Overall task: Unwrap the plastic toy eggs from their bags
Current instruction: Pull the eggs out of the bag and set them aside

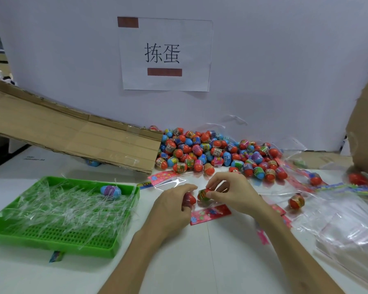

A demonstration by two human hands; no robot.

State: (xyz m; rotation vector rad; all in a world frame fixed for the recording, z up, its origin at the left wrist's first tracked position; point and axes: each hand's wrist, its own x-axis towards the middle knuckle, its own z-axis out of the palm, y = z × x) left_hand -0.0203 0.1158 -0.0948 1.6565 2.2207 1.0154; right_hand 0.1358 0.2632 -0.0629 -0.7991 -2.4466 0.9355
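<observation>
At the middle of the white table my left hand point(172, 205) curls round a red toy egg point(190, 199) that sits in a clear bag with a red flowered header point(210, 213). My right hand point(232, 192) pinches a second egg, red with a green label point(203, 195), right beside the first. A big heap of red, blue and purple eggs point(210, 151) lies behind my hands against the wall. One more bagged red egg point(296, 200) lies to the right.
A green tray point(57, 248) full of clear plastic strips, with one blue egg point(111, 190) in it, stands at the left. A flattened cardboard box point(72, 132) leans behind it. Clear bags point(344, 221) pile at the right, below a cardboard piece point(365, 124).
</observation>
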